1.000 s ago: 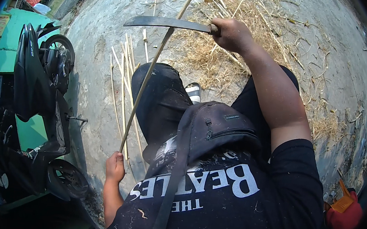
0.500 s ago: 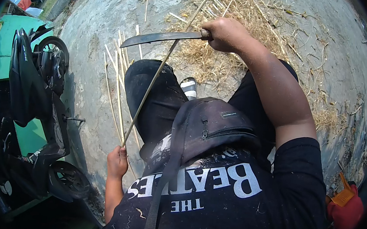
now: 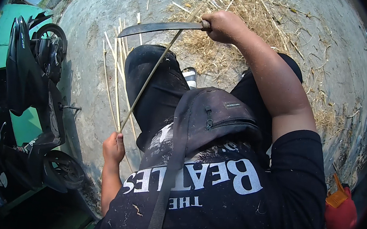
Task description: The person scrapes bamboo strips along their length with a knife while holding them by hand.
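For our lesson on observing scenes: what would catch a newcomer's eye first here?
The curved knife blade at top centre, gripped by the right hand and laid across a long bamboo strip. The left hand holds the strip's lower end. A scooter stands at the left edge.

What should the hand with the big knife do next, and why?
Probably draw the knife along the stick in a shaving stroke. The right hand holds the blade across the stick, the left hand grips the stick's near end, and the stick lies over the knee. Shavings already cover the ground.
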Motion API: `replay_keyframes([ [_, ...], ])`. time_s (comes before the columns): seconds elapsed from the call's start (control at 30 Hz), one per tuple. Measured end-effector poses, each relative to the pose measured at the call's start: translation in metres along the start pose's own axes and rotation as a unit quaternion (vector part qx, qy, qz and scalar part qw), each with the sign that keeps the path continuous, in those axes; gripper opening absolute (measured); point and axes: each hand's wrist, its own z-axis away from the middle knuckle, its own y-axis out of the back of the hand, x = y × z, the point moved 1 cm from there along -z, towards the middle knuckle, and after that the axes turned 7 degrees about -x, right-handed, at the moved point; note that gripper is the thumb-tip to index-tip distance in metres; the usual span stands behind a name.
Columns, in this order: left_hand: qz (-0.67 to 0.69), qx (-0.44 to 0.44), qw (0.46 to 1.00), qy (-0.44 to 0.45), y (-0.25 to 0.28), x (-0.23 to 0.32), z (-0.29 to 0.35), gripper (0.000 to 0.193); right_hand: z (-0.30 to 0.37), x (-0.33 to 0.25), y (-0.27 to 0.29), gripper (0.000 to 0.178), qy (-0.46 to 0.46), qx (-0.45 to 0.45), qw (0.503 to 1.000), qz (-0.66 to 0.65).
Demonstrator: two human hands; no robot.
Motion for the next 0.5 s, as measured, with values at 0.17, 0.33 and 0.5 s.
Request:
replay_keyframes([
  [0.17, 0.016, 0.004, 1.0, -0.019, -0.007, -0.009, 0.0, 0.056, 0.009, -0.001, 0.003, 0.011, 0.034, 0.079, 0.996, -0.001],
  [0.33, 0.034, -0.001, 0.999, 0.015, -0.017, -0.01, 0.004, 0.051, 0.012, -0.022, 0.008, 0.011, 0.086, 0.078, 0.991, 0.073],
  [0.5, 0.02, 0.013, 1.0, -0.015, -0.015, -0.005, 0.0, 0.044, 0.0, 0.047, 0.019, 0.016, -0.123, 0.124, 0.983, -0.057],
])
